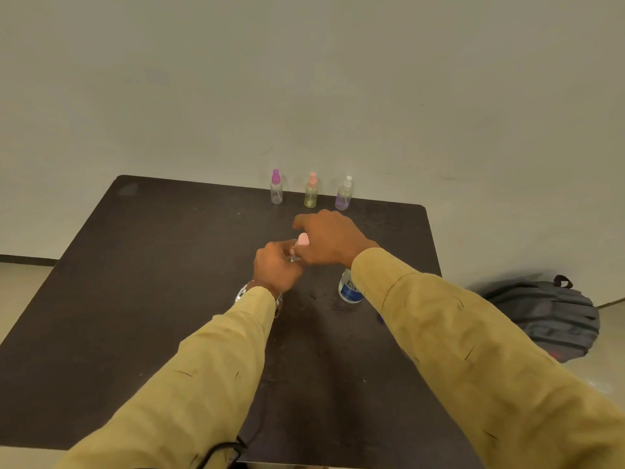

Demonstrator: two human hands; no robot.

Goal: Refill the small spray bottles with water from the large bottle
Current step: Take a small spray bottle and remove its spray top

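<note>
— What's around?
— A dark table (152,299) with rounded far corners, set against a plain wall (304,79).
— And on the right?
— A grey backpack (554,319) lies on the pale floor (595,377), beside the table. A black cable (220,450) loops at the near edge.

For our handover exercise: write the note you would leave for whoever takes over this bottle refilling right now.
Left hand grips the held spray bottle; right hand holds its pink cap.
The purple-capped bottle, peach-capped bottle and white-capped bottle stand capped at the table's far edge; the large bottle stands by the right forearm.
Done: cannot tell which are filled.
Left: pour, recap.
</note>
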